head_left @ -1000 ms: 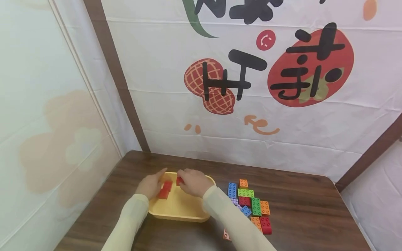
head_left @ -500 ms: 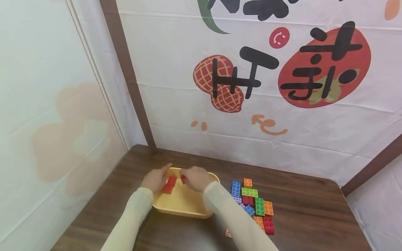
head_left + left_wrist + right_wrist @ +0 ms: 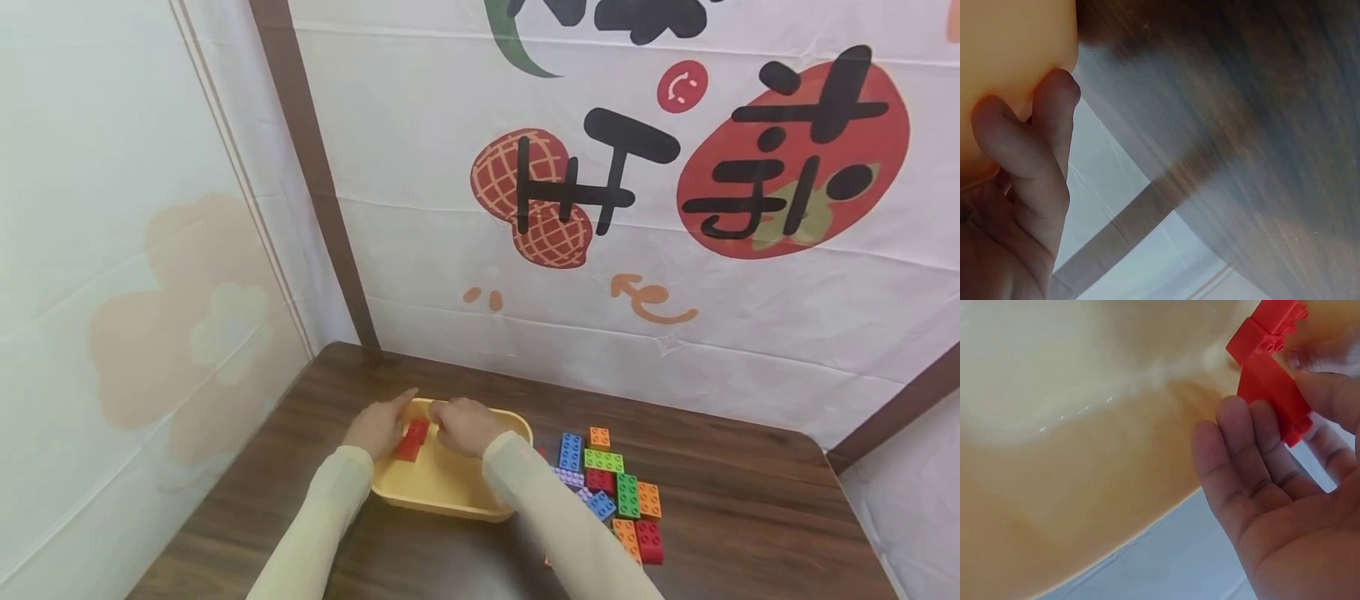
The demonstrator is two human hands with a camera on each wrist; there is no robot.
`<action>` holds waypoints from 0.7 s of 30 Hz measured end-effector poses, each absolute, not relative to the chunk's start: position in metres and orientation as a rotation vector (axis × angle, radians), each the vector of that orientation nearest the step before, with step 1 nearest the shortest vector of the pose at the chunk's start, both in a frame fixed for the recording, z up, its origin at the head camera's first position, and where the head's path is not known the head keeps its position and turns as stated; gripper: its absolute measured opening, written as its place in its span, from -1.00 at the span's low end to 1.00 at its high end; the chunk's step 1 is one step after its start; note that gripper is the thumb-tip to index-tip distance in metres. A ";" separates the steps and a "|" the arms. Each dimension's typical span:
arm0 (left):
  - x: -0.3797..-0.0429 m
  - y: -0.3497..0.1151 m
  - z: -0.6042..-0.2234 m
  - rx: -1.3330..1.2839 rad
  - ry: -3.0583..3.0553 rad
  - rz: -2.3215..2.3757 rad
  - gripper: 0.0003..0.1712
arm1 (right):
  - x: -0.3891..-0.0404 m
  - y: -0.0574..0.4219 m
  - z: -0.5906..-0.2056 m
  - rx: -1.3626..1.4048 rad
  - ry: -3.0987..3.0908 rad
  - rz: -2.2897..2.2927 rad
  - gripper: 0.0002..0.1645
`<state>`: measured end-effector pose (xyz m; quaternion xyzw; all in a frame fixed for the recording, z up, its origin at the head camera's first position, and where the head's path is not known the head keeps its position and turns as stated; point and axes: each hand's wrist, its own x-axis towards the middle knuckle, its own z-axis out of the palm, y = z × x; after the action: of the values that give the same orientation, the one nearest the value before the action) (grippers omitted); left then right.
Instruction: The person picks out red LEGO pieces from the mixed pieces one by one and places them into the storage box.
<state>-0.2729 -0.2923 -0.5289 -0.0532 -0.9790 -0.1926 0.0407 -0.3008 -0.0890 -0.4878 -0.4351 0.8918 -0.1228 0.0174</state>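
A yellow tray (image 3: 442,487) lies on the table between both forearms. My left hand (image 3: 373,430) grips its left side; in the left wrist view, curled fingertips (image 3: 1054,94) press the tray's outer wall. Inside the tray, two studded red bricks (image 3: 411,442) lie near that hand. My right hand (image 3: 468,425) reaches over the far rim. In the right wrist view, its thumb and fingers pinch a slope-sided red brick (image 3: 1274,390), which overlaps the red bricks (image 3: 1249,340) beyond. From the head view this held brick is hidden by the hand.
Right of the tray, several loose bricks sit close together, among them a blue brick (image 3: 571,451), a lime brick (image 3: 603,461), a green brick (image 3: 627,496) and a dark red brick (image 3: 649,542). My right forearm crosses over some of them. Printed cloth (image 3: 420,250) hangs behind the table.
The head view has shifted, so everything sits a little farther right. My right hand has turned and drawn slightly closer to the left one; its red brick, visible earlier, is now covered.
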 end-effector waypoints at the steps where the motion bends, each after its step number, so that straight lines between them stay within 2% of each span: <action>1: -0.273 -0.292 -0.528 -0.155 -3.005 -0.600 -0.35 | -0.301 -0.090 -0.489 -1.332 2.779 -0.394 -0.77; 4: -0.274 -0.291 -0.526 -0.130 -3.027 -0.629 -0.33 | -0.302 -0.095 -0.490 -1.257 2.812 -0.397 -0.71; 11: -0.274 -0.289 -0.528 -0.140 -3.011 -0.591 -0.34 | -0.301 -0.105 -0.499 -1.175 2.877 -0.312 -0.89; 21: -0.271 -0.291 -0.529 -0.146 -3.003 -0.588 -0.35 | -0.295 -0.112 -0.513 -1.097 2.927 -0.263 -0.80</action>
<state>-0.2708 -0.2909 -0.5291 -0.0478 -0.9795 -0.1918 0.0390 -0.2955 -0.1122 -0.5130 -0.3496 0.9331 -0.0837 0.0022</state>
